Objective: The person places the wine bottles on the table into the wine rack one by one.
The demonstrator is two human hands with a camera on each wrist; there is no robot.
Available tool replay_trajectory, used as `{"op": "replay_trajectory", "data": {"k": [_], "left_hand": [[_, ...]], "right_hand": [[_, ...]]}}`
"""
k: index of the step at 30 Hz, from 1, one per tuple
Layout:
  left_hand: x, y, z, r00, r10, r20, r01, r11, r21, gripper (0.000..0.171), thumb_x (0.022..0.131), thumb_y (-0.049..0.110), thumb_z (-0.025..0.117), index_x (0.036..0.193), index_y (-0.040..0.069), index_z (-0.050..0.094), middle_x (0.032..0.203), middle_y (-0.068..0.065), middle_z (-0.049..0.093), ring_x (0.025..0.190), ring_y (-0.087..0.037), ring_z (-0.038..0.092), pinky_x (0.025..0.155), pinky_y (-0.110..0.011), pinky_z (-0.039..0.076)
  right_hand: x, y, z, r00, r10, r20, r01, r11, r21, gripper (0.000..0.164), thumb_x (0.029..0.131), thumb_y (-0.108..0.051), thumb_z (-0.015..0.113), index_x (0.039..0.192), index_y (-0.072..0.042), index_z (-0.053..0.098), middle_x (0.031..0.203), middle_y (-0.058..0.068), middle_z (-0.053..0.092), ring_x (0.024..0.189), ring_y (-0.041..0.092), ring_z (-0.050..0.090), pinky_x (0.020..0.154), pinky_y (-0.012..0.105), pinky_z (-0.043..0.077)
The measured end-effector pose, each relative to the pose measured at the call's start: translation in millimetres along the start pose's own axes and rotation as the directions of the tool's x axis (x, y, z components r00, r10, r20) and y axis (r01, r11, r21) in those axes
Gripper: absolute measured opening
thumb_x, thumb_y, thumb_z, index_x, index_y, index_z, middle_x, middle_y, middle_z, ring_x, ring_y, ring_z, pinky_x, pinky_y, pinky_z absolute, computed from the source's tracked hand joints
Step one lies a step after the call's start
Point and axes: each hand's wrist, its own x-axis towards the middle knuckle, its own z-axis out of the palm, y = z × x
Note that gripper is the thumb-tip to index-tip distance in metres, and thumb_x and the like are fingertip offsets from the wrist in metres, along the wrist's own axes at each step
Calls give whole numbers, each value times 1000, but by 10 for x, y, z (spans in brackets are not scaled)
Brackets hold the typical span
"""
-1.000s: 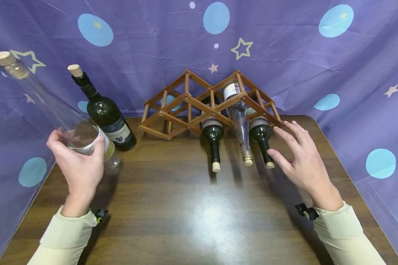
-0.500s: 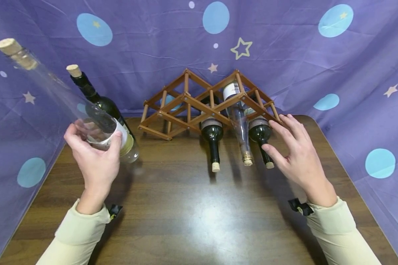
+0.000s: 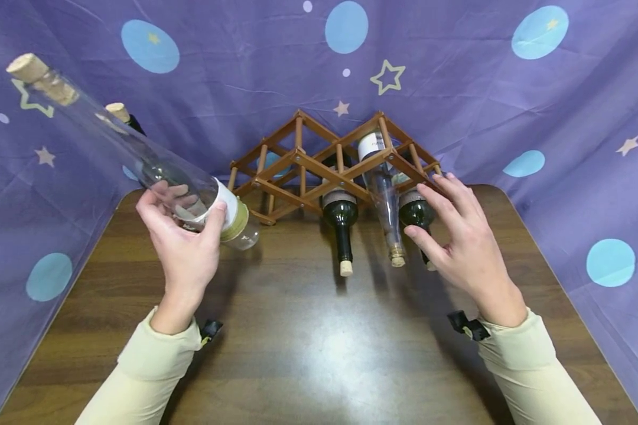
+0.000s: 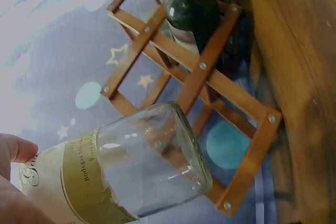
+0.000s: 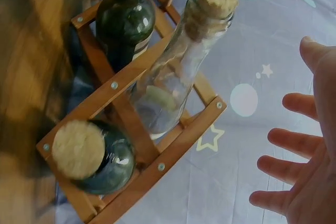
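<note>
My left hand [image 3: 187, 254] grips a clear, corked glass bottle [image 3: 233, 227] around its labelled lower body. The bottle tilts, its cork [image 3: 28, 68] up at the far left and its base toward the rack. In the left wrist view the bottle's base [image 4: 173, 156] overlaps the wooden wine rack [image 4: 239, 100]. My right hand [image 3: 470, 254] is held with fingers spread and holds nothing, just right of the rack. It partly covers a dark green bottle [image 3: 416, 209] lying in the rack. Beside that one lie a clear bottle [image 3: 387, 203] and another green bottle [image 3: 341, 215], necks toward me.
Behind the held bottle stands a dark bottle, mostly hidden, its cork [image 3: 117, 111] showing. The rack's left cells [image 3: 260, 182] hold no bottle. A purple cloth [image 3: 234, 71] hangs behind the wooden table [image 3: 298, 319].
My left hand has carried the clear bottle right toward the rack, now in front of the standing dark bottle, and tilted it more. My right hand has drifted slightly left.
</note>
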Motion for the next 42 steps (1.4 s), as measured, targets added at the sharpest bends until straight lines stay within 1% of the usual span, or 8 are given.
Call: {"op": "replay_trajectory", "data": {"k": [5,7,13,18,25,34,39,42], "left_hand": [[-47,47,114,999,-43,31,46,993,-112,64,76,-3,74,128,-5,36,121,-24,52,107,-35,54,96,-37,44],[-72,52,155,996,-76,39,81,986,-149,64,75,-3,75,127,-2,37,120,-22,52,108,-36,54,97,-39,43],[-113,-69,284,989,-132,72,146,958,-246,69,72,-5,77,128,3,37,122,-17,53,109,-37,55,100,-42,42],[-157,-132,393,987,-122,106,151,931,-333,72,71,-8,78,128,6,37,122,-14,54,108,-33,57,95,-38,47],[-263,-77,537,984,-105,143,161,870,-466,66,73,-11,75,125,5,37,123,-19,53,110,-39,56,97,-43,46],[-394,-28,704,978,-101,185,189,808,-558,68,73,-14,72,127,5,36,124,-18,54,111,-40,57,98,-44,46],[-453,-1,772,971,-101,218,215,770,-601,65,74,-16,70,126,4,35,122,-18,54,110,-35,59,95,-40,49],[-483,13,805,967,-85,241,221,750,-623,64,75,-16,68,126,2,34,123,-19,54,111,-36,59,93,-37,51]], "right_hand": [[58,-104,53,1000,-8,8,8,1000,11,65,93,-49,65,140,-4,57,141,20,51,140,35,37,113,55,25],[73,-143,79,1000,-11,15,11,1000,15,66,92,-48,66,141,-5,55,142,18,51,140,34,37,113,55,24],[135,-225,144,999,-46,17,46,998,42,67,91,-43,68,141,0,53,142,17,52,136,34,43,114,50,26],[165,-287,200,998,-44,38,42,998,54,70,88,-40,71,142,1,52,143,17,51,135,33,43,113,47,28],[194,-383,289,996,-40,76,36,998,53,77,87,-43,72,145,1,48,145,16,49,135,33,43,114,45,27],[211,-431,410,991,-39,127,35,999,36,88,82,-44,78,150,-2,41,147,15,47,136,30,42,113,43,30],[225,-444,493,988,-47,148,40,998,51,93,79,-43,81,152,-4,38,147,15,47,135,31,43,114,40,28],[230,-447,533,987,-56,151,48,997,61,94,79,-41,82,152,-3,38,147,15,47,135,31,44,114,39,29]]}}
